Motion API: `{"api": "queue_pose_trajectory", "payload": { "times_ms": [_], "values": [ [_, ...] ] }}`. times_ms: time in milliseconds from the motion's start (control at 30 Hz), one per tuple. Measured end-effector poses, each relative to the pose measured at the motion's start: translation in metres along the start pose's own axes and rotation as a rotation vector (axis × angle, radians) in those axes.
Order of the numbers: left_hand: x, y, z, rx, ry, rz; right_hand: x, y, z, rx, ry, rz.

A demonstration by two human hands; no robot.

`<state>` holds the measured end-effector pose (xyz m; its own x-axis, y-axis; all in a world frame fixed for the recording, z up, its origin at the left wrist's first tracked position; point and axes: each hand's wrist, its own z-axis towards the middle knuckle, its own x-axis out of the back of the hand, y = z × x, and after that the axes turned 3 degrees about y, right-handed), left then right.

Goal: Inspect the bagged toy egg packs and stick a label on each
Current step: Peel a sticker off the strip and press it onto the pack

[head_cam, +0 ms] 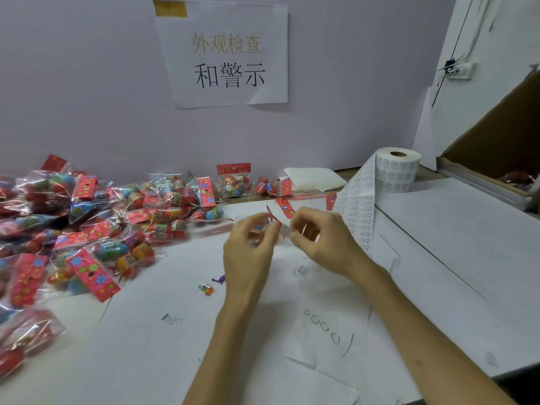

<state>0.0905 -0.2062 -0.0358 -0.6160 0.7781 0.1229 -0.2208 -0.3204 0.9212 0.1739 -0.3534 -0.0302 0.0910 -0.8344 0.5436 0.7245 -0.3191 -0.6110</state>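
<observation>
Bagged egg pack (273, 226): held off the surface (175, 361), between both grips.
Left grip (251, 247): clamped round the pack's left side.
Right grip (320, 239): pinched on its right edge.
Label roll (398, 171): stood beyond the right grip.
Doing it well: film wanted holding taut, label pressed flat without creases.

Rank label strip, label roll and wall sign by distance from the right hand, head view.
1. label strip, just right of the right hand.
2. label roll, back right on the table.
3. wall sign, high on the back wall.
</observation>
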Motion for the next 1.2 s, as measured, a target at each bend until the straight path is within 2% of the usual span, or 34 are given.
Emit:
{"api": "queue_pose_trajectory", "payload": {
  "times_ms": [67, 167, 267, 367, 467, 600, 700, 767, 833, 900, 1033, 1133, 1200],
  "values": [
    [-0.002, 0.0, -0.002, -0.024, -0.042, 0.063, -0.004, 0.0, -0.002, 0.03, -0.062, -0.027],
    [-0.002, 0.001, -0.003, -0.005, -0.009, 0.074, -0.006, -0.002, -0.002, -0.004, 0.026, -0.005],
    [0.0, 0.006, -0.002, 0.234, -0.009, -0.209, -0.007, -0.008, 0.002, -0.302, 0.137, 0.334],
    [-0.001, 0.008, -0.005, 0.423, -0.084, -0.412, -0.008, -0.015, 0.003, -0.572, 0.059, 0.692],
    [-0.003, 0.01, -0.007, 0.435, -0.14, -0.444, -0.015, -0.017, 0.0, -0.645, -0.036, 0.827],
    [-0.004, 0.01, -0.007, 0.438, -0.149, -0.421, -0.019, -0.015, 0.0, -0.688, 0.024, 0.942],
    [-0.008, 0.006, -0.005, 0.404, -0.092, -0.333, -0.017, -0.016, 0.002, -0.654, 0.158, 0.896],
    [-0.008, 0.0, 0.0, 0.422, 0.016, -0.296, -0.013, -0.015, 0.004, -0.609, 0.305, 0.891],
    [-0.003, -0.006, 0.007, 0.504, 0.145, -0.352, -0.01, -0.01, 0.006, -0.572, 0.379, 0.667],
    [0.002, -0.01, 0.011, 0.551, 0.248, -0.415, -0.013, -0.002, 0.007, -0.571, 0.299, 0.364],
    [0.001, -0.011, 0.01, 0.563, 0.339, -0.417, -0.034, 0.009, 0.025, -0.644, 0.065, 0.029],
    [0.002, -0.012, 0.011, 0.581, 0.38, -0.435, -0.052, 0.012, 0.041, -0.665, -0.02, -0.13],
    [0.003, -0.011, 0.012, 0.596, 0.398, -0.453, -0.062, 0.012, 0.047, -0.636, -0.008, -0.155]
  ]
}}
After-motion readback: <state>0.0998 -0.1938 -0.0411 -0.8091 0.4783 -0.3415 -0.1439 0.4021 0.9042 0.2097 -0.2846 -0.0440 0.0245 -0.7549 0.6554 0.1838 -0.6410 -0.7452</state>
